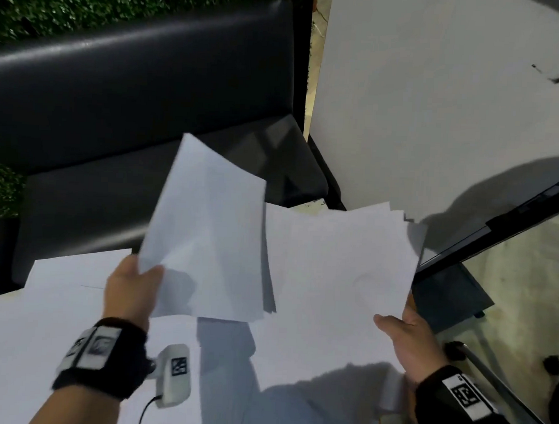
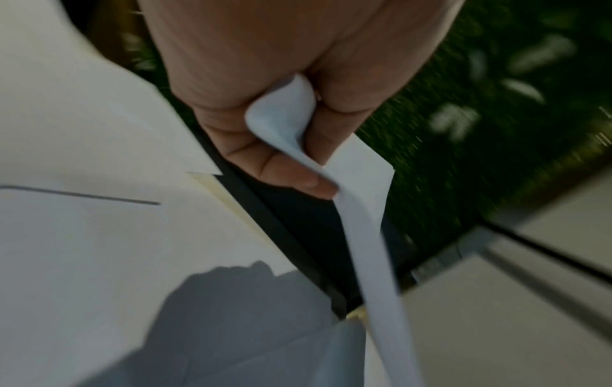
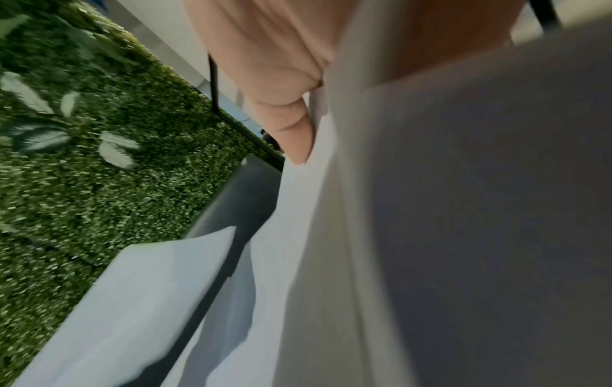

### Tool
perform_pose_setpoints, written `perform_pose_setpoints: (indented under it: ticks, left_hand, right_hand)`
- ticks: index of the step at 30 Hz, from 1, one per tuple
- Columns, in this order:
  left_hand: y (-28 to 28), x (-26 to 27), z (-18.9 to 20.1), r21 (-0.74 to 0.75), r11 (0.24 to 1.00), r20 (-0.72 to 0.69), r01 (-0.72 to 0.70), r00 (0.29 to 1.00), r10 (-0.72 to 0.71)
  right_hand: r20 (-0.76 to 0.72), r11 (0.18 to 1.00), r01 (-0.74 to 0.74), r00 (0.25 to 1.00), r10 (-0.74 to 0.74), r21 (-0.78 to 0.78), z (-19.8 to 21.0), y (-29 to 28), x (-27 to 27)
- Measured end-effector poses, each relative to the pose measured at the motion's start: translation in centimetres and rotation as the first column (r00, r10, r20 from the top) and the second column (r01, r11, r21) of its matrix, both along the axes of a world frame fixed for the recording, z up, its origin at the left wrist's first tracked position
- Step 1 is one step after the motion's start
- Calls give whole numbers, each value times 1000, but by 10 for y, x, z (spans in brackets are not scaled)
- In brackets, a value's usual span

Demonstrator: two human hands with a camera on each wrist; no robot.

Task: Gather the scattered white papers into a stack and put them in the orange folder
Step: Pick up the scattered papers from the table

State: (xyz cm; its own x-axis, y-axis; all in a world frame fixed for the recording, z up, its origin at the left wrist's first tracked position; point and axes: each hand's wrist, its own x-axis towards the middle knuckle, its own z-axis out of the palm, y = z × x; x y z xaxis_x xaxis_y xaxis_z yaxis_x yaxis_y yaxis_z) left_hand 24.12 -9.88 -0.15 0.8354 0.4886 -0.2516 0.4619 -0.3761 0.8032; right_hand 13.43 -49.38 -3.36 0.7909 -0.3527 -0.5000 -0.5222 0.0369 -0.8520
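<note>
In the head view my left hand (image 1: 141, 274) pinches the lower corner of a loose white sheet (image 1: 206, 234) and holds it up above the table. The left wrist view shows the thumb and fingers of my left hand (image 2: 298, 146) curled round that sheet's bent corner (image 2: 281, 117). My right hand (image 1: 395, 327) grips a stack of white papers (image 1: 339, 272) by its near right corner, thumb (image 3: 298, 136) on top. The sheet overlaps the stack's left edge. More white papers (image 1: 59, 317) lie flat on the table. An orange strip (image 3: 447, 36) shows behind the stack; I cannot tell whether it is the folder.
A black padded bench (image 1: 148, 110) stands beyond the table, backed by a green hedge wall (image 1: 56, 3). A white panel (image 1: 437, 90) rises at the right. Black metal frames (image 1: 495, 227) and pale floor (image 1: 524, 286) lie at the right.
</note>
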Motion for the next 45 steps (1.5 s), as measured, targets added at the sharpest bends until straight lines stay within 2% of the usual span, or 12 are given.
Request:
perform_pose_setpoints:
  ticks: [3, 8, 12, 15, 17, 21, 27, 30, 33, 37, 41, 45]
  left_hand:
    - [31, -15, -5, -302, 945, -1, -123, 992, 129]
    - [5, -35, -17, -533, 845, -78, -37, 997, -6]
    - [-57, -48, -42, -316, 938, -153, 139, 969, -195]
    - [-93, -57, -63, -131, 941, -249, 313, 908, -337]
    - [-109, -63, -70, -40, 900, -333, 433, 844, -421]
    - [-125, -74, -77, 144, 739, -462, 658, 705, -538]
    - [-132, -77, -77, 185, 605, -512, 774, 602, -613]
    - [-136, -79, -72, 217, 522, -528, 825, 549, -648]
    - [-136, -80, -72, 195, 568, -523, 800, 574, -630]
    - [-124, -83, -62, 118, 718, -449, 686, 682, -577]
    - [-84, -86, -59, 174, 794, -432, 582, 770, -470]
    - [-59, -95, -54, 211, 754, -565, 622, 707, -425]
  right_hand:
    - [-130, 998, 39, 991, -31, 59, -9, 10, 3]
    - [-265, 990, 106, 961, -77, 95, -14, 21, 7]
    - [-258, 997, 68, 964, -55, 38, -1, 21, 7]
    - [-260, 996, 93, 962, -86, 15, 7, 23, 7]
    - [-292, 994, 107, 951, -100, 7, 11, 25, 9]
    - [-302, 996, 42, 953, -16, 78, 21, 26, 13]
    - [-325, 984, -11, 943, 69, 177, 0, 32, 19]
    - [-343, 998, -65, 937, 68, 21, -11, 37, 23]
    - [-308, 974, -149, 947, 91, -171, -5, 41, 24]
    - [-159, 943, -151, 981, 107, -297, 11, 37, 18]
    - [35, 954, 145, 989, -141, -262, 22, 26, 19]
    - [191, 922, 362, 923, -333, -139, 60, 12, 28]
